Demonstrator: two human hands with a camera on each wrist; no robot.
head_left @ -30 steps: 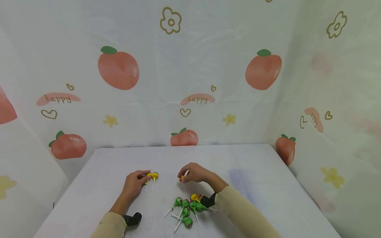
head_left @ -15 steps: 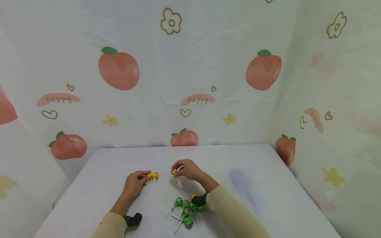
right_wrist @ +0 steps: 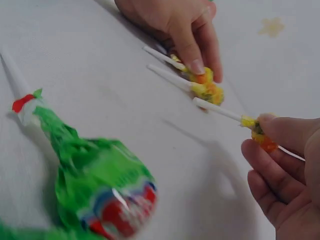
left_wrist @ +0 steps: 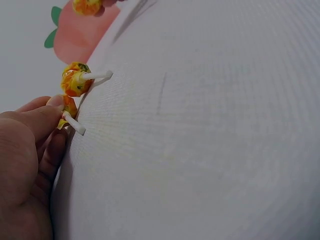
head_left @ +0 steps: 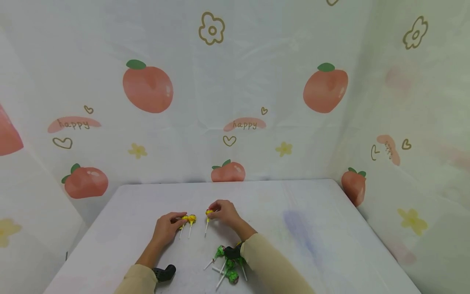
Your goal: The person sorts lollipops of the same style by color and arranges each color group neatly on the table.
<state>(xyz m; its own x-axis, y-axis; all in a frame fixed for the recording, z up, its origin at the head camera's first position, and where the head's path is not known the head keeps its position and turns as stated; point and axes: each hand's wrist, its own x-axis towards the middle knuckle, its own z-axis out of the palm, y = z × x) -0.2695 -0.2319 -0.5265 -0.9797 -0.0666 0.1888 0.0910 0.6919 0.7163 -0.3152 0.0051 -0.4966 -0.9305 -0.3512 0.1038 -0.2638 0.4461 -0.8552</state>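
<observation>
Here's the left hand's grip (head_left: 166, 229), low over the white bench (head_left: 330, 220), pinching one yellow lollipop (left_wrist: 69, 106) by its wrapped head; just beside it sits a second yellow lollipop (head_left: 192, 219), white stick towards the person; across a small gap, the right hand's grip (head_left: 225, 213) pinches a third yellow lollipop (right_wrist: 267, 144), raised off the surface; nearer the person, green lollipops (head_left: 233, 278) cluster, partly hidden behind a black wrist piece (head_left: 233, 252) at the right sleeve (head_left: 273, 263).
</observation>
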